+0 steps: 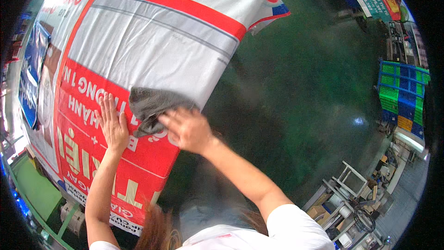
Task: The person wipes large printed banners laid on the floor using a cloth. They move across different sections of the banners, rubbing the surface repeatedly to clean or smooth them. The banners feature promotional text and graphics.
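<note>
A large printed sheet (152, 55), white with red panels and bold lettering, drapes over a broad raised surface before me. My left hand (113, 125) lies flat on its red part, fingers stretched out and close together. To the right, my right hand (187, 129) presses a crumpled dark grey cloth (157, 104) against the sheet, near its right edge. The fingers of that hand are slightly blurred, and the cloth spreads out to the left beyond them. Soft wrinkles run through the sheet's white part.
Dark green floor (296, 83) stretches to the right of the sheet. Green and blue stacked crates or panels (402, 95) stand at the far right. A metal rack with clutter (342, 203) is at the lower right, a green frame (37, 185) at the lower left.
</note>
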`<state>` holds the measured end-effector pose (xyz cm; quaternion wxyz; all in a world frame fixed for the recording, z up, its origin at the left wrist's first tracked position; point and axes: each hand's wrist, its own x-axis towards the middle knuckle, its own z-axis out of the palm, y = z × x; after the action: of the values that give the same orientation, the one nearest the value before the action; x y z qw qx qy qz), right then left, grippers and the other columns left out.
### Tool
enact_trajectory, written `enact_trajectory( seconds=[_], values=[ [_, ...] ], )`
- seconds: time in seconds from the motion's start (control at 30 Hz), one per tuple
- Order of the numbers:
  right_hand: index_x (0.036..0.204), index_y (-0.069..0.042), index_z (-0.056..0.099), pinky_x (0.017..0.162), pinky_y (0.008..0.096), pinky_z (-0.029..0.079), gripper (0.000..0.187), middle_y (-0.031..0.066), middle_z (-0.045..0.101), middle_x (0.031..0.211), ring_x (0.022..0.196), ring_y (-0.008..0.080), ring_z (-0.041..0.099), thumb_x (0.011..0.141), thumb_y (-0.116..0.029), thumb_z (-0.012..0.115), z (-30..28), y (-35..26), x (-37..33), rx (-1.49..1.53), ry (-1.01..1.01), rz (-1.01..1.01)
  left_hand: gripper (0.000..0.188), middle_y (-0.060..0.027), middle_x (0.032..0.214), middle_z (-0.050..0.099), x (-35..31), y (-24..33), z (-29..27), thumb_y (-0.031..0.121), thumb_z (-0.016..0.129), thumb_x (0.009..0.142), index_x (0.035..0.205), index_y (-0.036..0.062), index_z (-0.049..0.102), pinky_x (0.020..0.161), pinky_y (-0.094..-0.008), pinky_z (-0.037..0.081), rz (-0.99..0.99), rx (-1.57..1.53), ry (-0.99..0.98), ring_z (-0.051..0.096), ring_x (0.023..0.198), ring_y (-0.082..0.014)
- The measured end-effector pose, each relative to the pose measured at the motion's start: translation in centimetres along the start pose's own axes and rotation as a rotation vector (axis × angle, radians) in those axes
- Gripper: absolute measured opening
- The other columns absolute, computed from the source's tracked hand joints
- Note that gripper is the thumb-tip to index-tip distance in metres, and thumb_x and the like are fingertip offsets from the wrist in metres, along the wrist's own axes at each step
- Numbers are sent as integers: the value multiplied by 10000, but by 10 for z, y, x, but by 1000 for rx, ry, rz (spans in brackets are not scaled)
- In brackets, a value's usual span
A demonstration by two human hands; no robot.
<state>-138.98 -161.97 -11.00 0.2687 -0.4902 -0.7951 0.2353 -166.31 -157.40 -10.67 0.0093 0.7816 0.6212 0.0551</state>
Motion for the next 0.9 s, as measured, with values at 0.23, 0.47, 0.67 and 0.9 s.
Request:
enact_trajectory(
  seconds=[0.23,0.47,0.67,0.9],
  values=[
    [1071,-19,647,917,466,437,313,170,638,1087,1048,352,568,857,-244,609,-113,209,142,-416,407,96,636,-135,1584,173,-2,1,2,248,377,958,1518,38,163,1184,-472,3,33,11,-31,90,1482,-269],
    [1366,-19,460,1072,534,305,549,180,454,1423,1351,360,369,971,-398,423,-136,245,196,-635,357,302,701,-134,1579,193,-2,9,-4,222,460,891,1509,24,195,1186,-483,0,-87,-90,-99,101,1480,-281],
    [1246,-18,563,1107,614,184,440,251,450,1390,1382,422,299,924,-313,508,-81,66,73,-307,-442,88,745,-105,1574,220,1,11,-11,272,541,859,1505,59,235,1187,-493,-5,-142,-174,-104,125,1477,-262],
    [1399,-105,451,1021,610,324,518,252,670,915,892,419,639,957,-376,453,3,104,307,-506,-85,-282,707,-72,1558,273,-4,12,-9,352,539,875,1485,83,304,1193,-492,-6,-215,-221,-129,154,1471,-216]
  ],
)
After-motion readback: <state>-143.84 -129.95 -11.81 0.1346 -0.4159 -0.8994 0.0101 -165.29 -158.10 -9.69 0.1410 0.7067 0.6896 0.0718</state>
